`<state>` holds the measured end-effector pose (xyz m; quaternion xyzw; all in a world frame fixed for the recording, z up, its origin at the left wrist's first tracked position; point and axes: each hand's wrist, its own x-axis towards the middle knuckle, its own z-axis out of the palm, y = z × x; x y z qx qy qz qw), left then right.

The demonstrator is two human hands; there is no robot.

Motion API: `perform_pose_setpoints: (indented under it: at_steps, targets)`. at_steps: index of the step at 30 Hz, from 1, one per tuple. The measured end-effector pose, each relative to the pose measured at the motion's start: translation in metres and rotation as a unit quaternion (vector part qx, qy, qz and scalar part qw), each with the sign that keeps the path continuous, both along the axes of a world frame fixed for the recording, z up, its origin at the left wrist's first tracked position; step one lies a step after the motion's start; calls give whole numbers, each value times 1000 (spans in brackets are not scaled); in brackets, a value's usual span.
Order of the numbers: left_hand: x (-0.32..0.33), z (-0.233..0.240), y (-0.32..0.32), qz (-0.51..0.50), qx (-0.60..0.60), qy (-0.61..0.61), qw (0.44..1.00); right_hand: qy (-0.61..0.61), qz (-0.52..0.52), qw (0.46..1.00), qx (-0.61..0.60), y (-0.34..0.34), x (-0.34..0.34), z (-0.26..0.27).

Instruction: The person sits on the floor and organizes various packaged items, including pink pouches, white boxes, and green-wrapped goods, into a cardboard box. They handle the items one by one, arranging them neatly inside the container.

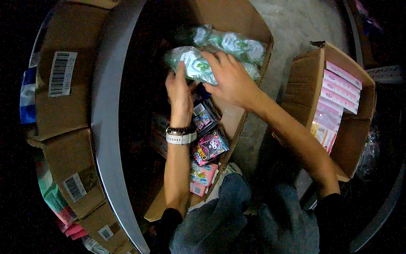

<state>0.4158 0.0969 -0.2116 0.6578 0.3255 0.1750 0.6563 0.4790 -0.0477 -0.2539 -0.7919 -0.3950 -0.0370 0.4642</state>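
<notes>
Both my hands hold a clear plastic-wrapped green and white pack [195,65] over a large open cardboard box [236,133]. My left hand [180,92], with a white-strapped watch and a dark beaded bracelet at the wrist, grips its near left side. My right hand [230,76] lies over its right part. Similar wrapped green and white packs [242,46] lie in the box just beyond. Nearer to me in the same box are dark packets with colourful prints [211,147] and pink packets [204,174]. The fingers under the held pack are partly hidden.
At right stands a smaller open cardboard box [350,143] with pink and white cartons [339,87]. A grey shelf edge [106,111] curves down the left, with barcoded cardboard boxes [68,127] beyond it. My knees are close to the large box's near end. Concrete floor [285,25] shows between the boxes.
</notes>
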Motion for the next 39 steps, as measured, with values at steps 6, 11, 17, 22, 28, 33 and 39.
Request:
perform_pose_setpoints:
  at_steps: [6,11,17,22,28,33,39]
  targets:
    - [-8,8,27,-114,399,211,885,-8,13,996,-89,16,33,14]
    - [-24,-9,28,-294,458,282,790,-21,34,983,-178,78,44,11]
    - [-26,-2,37,-317,392,281,817,-61,-22,969,-238,149,35,-40]
    - [-31,6,51,-356,395,285,797,-30,54,967,-247,131,46,-28]
    - [-30,19,44,-342,341,326,813,-59,4,986,-159,129,36,-40]
    - [-45,13,48,-249,351,294,854,-30,40,978,-202,119,43,-23]
    - [-33,13,34,-218,416,301,830,48,-2,996,-78,127,54,-28]
